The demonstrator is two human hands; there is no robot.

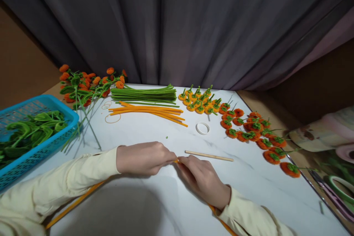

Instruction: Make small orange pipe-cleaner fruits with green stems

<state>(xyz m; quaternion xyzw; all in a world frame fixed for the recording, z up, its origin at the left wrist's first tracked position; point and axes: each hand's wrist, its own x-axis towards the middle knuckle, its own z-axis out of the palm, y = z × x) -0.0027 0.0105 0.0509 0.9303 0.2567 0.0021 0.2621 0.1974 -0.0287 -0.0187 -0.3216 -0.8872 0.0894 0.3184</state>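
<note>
My left hand (149, 158) and my right hand (201, 177) meet above the white tabletop, fingertips nearly touching. Both pinch orange pipe cleaners (74, 203) at their middle, where a bit of orange shows between the fingers. One length trails out under my left forearm, another under my right wrist. How the strands join is hidden by the fingers. Just beyond my right hand lies a thin wooden stick (209, 155). Farther back are a loose bunch of orange pipe cleaners (146, 110) and a thick bundle of green pipe cleaners (143, 94).
A blue basket (73, 118) of green leaves stands left, with finished orange flowers (88, 81) behind. Yellow flower heads (199, 101) and orange flower heads (253, 127) line the right. A white tape ring (202, 128) lies mid-table. Pink-handled scissors (329, 191) and green tape (343, 188) sit beyond the right edge.
</note>
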